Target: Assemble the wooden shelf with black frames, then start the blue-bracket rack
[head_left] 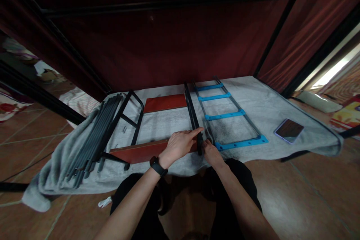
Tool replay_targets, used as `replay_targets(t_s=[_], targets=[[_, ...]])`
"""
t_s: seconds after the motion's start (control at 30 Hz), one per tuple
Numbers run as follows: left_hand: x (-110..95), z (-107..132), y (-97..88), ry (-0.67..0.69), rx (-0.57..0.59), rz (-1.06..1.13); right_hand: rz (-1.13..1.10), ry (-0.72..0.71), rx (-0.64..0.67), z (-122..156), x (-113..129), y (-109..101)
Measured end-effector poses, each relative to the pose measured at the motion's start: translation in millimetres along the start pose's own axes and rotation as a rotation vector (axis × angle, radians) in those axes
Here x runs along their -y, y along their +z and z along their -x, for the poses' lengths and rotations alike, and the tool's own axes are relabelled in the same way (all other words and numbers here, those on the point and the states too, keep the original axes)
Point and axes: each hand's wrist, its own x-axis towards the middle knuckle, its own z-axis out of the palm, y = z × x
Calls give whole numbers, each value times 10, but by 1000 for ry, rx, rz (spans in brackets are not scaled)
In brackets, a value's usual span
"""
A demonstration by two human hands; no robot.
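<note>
My left hand [177,146], with a dark watch [158,166] on the wrist, is closed over the right end of a reddish-brown board [140,151]. One of its fingers stretches across the black metal side frame [191,108] at that end. Just right of the frame's near end, my right hand [211,153] has its fingers pinched together against the frame; whatever they hold is hidden. A second reddish-brown board [165,102] lies farther back between the side frames. At the left stands another black side frame [137,125], touching the near board's left end.
Several dark grey tubes [94,137] lie bundled at the left. On the right are a rack with blue crosspieces [225,115] and a phone [289,131]. Small screws [124,129] lie on the grey blanket [264,101]. A dark red curtain [157,45] hangs behind.
</note>
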Motion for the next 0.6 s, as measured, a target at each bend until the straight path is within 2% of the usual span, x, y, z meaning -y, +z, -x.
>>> replay_targets(t_s=[0.17, 0.37, 0.6], targets=[[3, 0, 6, 14, -12, -9, -35, 33, -5, 6, -4, -1], [-4, -5, 6, 11, -10, -19, 1, 1, 28, -15, -20, 16], [-6, 0, 11, 11, -17, -4, 26, -36, 5, -30, -48, 64]])
